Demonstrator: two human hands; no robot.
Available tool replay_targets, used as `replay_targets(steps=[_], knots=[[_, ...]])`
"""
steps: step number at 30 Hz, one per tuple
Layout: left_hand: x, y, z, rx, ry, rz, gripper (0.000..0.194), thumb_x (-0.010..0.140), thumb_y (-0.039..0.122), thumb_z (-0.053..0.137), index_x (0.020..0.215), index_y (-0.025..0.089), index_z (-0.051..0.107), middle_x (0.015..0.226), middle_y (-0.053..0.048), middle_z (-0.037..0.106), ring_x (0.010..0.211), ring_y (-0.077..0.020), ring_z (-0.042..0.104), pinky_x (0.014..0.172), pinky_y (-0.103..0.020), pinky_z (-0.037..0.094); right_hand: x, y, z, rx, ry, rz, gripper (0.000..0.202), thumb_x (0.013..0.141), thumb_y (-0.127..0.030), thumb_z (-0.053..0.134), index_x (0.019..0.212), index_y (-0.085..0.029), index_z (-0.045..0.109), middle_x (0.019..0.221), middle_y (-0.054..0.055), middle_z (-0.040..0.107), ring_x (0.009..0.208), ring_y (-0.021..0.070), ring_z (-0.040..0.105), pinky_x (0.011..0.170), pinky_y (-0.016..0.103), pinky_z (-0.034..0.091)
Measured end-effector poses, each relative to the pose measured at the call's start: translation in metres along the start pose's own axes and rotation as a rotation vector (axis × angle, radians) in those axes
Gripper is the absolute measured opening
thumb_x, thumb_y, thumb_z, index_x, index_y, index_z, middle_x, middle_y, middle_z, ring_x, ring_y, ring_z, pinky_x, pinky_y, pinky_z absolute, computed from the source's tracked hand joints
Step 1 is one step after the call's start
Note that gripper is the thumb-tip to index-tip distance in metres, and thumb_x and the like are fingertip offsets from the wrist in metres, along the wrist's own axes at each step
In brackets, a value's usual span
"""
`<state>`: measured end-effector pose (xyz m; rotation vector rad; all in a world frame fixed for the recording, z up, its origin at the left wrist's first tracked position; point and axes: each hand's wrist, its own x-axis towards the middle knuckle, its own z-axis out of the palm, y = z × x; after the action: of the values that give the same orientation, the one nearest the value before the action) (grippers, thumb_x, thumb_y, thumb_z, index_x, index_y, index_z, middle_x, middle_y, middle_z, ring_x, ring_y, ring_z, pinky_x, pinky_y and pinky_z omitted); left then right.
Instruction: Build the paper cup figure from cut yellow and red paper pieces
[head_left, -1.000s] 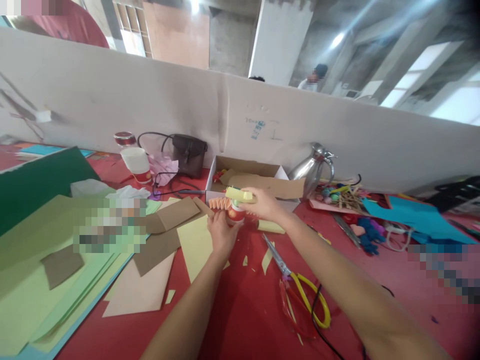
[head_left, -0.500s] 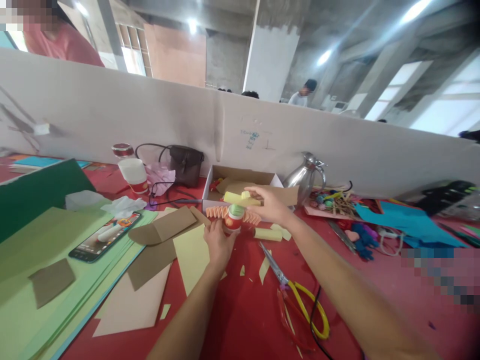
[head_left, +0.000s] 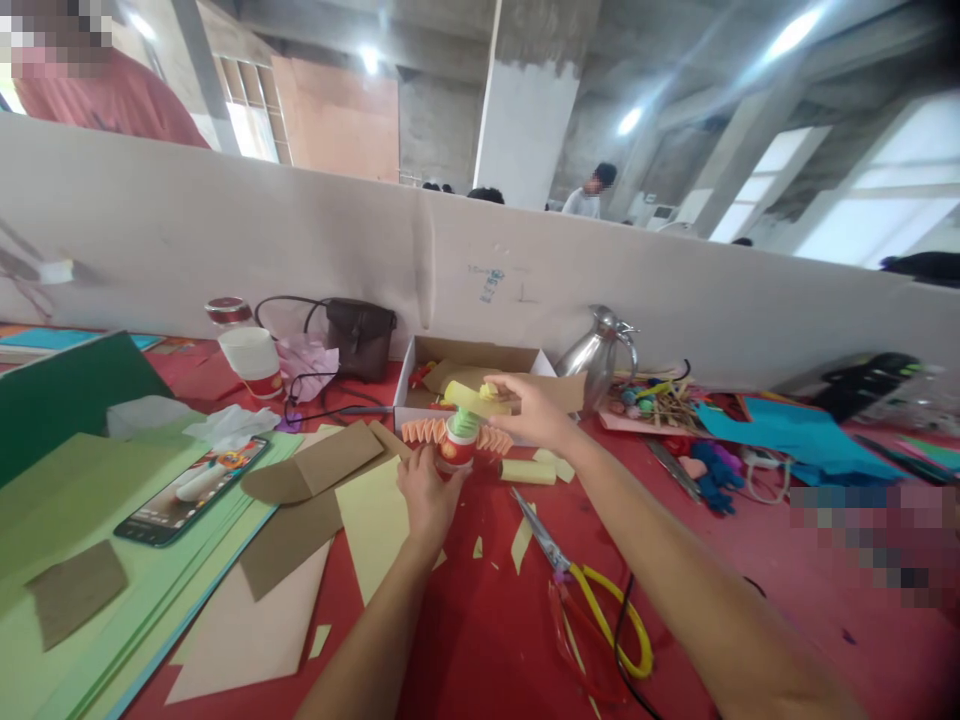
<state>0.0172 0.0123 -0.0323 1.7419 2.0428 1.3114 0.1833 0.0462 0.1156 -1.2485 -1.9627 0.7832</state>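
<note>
My left hand [head_left: 429, 500] is closed round the lower part of a small red paper cup [head_left: 458, 450], which stands upright. Pleated orange paper strips [head_left: 424, 431] stick out from both sides of the cup. A green folded paper spring [head_left: 466, 424] rises from its mouth. On top of the spring lies a yellow paper roll [head_left: 466, 398] with a small yellow coil on it. My right hand [head_left: 534, 412] grips the roll's right end between thumb and fingers. Another yellow paper roll [head_left: 528, 471] rests on the red table just right of the cup.
Yellow-handled scissors [head_left: 559, 550] lie in front of my right forearm with paper scraps nearby. A phone [head_left: 191, 490] sits on green sheets at left. Behind the cup are an open box [head_left: 409, 372] and a metal jug [head_left: 596, 355]. A white partition [head_left: 337, 240] borders the table.
The yellow roll has lifted a little and tilted above the cup, and more of the green spring shows. Both hands keep their hold. The whole view has shifted slightly.
</note>
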Motion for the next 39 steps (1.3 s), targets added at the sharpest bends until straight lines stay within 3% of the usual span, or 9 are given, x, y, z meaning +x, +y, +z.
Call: replay_targets(steps=[8, 13, 17, 24, 27, 32, 39], knots=[[-0.001, -0.001, -0.002, 0.023, 0.018, -0.016, 0.040, 0.072, 0.039, 0.071, 0.104, 0.019, 0.058, 0.103, -0.011, 0.066, 0.100, -0.0321, 0.058, 0.089, -0.045, 0.040, 0.001, 0.006, 0.000, 0.057, 0.007, 0.031, 0.060, 0.076, -0.007, 0.065, 0.134, -0.017, 0.054, 0.131, 0.013, 0.062, 0.122, 0.0240, 0.059, 0.106, 0.042, 0.046], [-0.002, 0.002, -0.005, 0.006, 0.044, -0.004, 0.045, 0.073, 0.040, 0.072, 0.110, 0.018, 0.057, 0.106, -0.011, 0.067, 0.102, -0.0310, 0.059, 0.092, -0.044, 0.040, 0.002, 0.009, 0.008, 0.001, 0.036, -0.044, 0.056, 0.077, -0.008, 0.063, 0.131, -0.023, 0.058, 0.124, 0.009, 0.066, 0.118, 0.0238, 0.062, 0.103, 0.044, 0.047], [-0.002, 0.005, -0.006, -0.024, 0.016, 0.000, 0.038, 0.076, 0.042, 0.071, 0.104, 0.019, 0.060, 0.104, -0.010, 0.068, 0.099, -0.0295, 0.059, 0.092, -0.042, 0.039, 0.004, 0.005, 0.015, -0.043, 0.034, -0.092, 0.054, 0.079, -0.010, 0.062, 0.131, -0.023, 0.058, 0.122, 0.008, 0.067, 0.117, 0.0230, 0.062, 0.101, 0.041, 0.048], [-0.003, 0.007, -0.005, -0.053, -0.044, -0.018, 0.035, 0.079, 0.039, 0.068, 0.109, 0.022, 0.061, 0.097, -0.006, 0.069, 0.101, -0.0293, 0.057, 0.087, -0.040, 0.039, 0.015, -0.003, 0.027, -0.294, -0.040, -0.122, 0.028, 0.075, -0.013, 0.067, 0.102, -0.017, 0.074, 0.110, 0.009, 0.072, 0.103, 0.0261, 0.067, 0.092, 0.038, 0.050], [-0.003, 0.010, -0.007, -0.025, -0.041, -0.051, 0.032, 0.078, 0.040, 0.069, 0.103, 0.021, 0.062, 0.092, -0.006, 0.069, 0.102, -0.0307, 0.056, 0.083, -0.040, 0.039, 0.017, -0.002, 0.031, -0.339, -0.046, -0.100, 0.027, 0.075, -0.011, 0.065, 0.100, -0.016, 0.075, 0.104, 0.008, 0.074, 0.097, 0.0256, 0.068, 0.086, 0.035, 0.051], [-0.005, 0.012, -0.005, 0.004, -0.035, -0.047, 0.038, 0.080, 0.039, 0.068, 0.111, 0.020, 0.059, 0.109, -0.009, 0.069, 0.110, -0.0323, 0.053, 0.086, -0.043, 0.037, 0.012, -0.001, 0.034, -0.350, 0.005, -0.104, 0.027, 0.074, -0.009, 0.065, 0.098, -0.016, 0.075, 0.101, 0.008, 0.074, 0.094, 0.0248, 0.068, 0.084, 0.034, 0.049], [-0.006, 0.013, -0.004, 0.019, -0.038, -0.054, 0.036, 0.081, 0.038, 0.067, 0.111, 0.020, 0.059, 0.111, -0.010, 0.068, 0.112, -0.0330, 0.053, 0.087, -0.044, 0.037, 0.009, 0.009, 0.038, -0.297, 0.038, -0.093, 0.025, 0.076, -0.010, 0.063, 0.097, -0.017, 0.074, 0.101, 0.009, 0.073, 0.093, 0.0240, 0.068, 0.084, 0.033, 0.050]])
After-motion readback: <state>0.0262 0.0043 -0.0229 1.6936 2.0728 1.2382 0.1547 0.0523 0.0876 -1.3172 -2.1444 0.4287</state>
